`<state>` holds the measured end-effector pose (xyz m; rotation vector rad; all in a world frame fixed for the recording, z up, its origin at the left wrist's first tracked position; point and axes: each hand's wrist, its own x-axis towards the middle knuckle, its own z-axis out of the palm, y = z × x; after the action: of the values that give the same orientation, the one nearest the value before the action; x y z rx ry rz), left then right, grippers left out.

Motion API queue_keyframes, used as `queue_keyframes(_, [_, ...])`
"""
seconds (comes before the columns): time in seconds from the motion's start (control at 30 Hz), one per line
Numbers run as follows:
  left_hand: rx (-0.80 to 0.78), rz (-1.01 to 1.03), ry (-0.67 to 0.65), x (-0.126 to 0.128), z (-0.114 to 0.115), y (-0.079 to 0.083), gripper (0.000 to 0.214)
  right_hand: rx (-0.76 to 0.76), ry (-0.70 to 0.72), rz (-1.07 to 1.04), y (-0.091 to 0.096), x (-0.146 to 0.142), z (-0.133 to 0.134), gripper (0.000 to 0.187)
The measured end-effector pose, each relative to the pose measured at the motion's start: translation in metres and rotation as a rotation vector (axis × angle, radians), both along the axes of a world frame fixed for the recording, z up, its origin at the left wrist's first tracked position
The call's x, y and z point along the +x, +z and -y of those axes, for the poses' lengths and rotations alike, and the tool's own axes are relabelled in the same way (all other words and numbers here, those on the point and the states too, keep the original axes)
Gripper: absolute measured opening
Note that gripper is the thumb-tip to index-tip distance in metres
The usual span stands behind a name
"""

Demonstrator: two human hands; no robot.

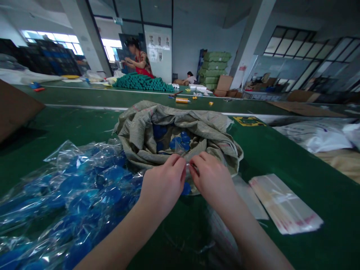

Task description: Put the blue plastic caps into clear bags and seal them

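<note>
My left hand [163,185] and my right hand [210,180] pinch a small clear plastic bag [180,148] between their fingertips, just in front of the sack's mouth. The bag's film is thin and hard to trace. The folded-open woven grey-green sack [174,125] holds loose blue plastic pieces [180,140]. A large heap of blue pieces in clear bags [78,195] lies to the left of my left forearm. A flat stack of clear bags with red-printed edges [284,204] lies to the right of my right hand.
The green-topped work table [67,138] runs under everything, with a cardboard sheet at far left and white sacks at right. Beyond it, a person works at a farther table beside a heap of green rolls. Cartons and green bales stand at the back.
</note>
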<state>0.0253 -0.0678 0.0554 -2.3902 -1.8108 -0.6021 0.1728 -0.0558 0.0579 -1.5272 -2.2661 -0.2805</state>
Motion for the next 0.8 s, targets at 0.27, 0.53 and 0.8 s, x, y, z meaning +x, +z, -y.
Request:
queue_keyframes(0.27, [0.008, 0.013, 0.194, -0.006, -0.011, -0.003, 0.016, -0.014, -0.112, -0.115, -0.006, 0.000, -0.011, 0.004])
queue_keyframes(0.53, [-0.124, -0.103, 0.216, -0.001, -0.010, -0.005, 0.020, 0.033, -0.125, 0.002, -0.013, -0.004, -0.011, 0.006])
queue_keyframes(0.8, [-0.089, -0.093, 0.178, 0.001, -0.010, -0.006, 0.021, 0.055, -0.128, 0.037, -0.014, -0.001, -0.015, 0.010])
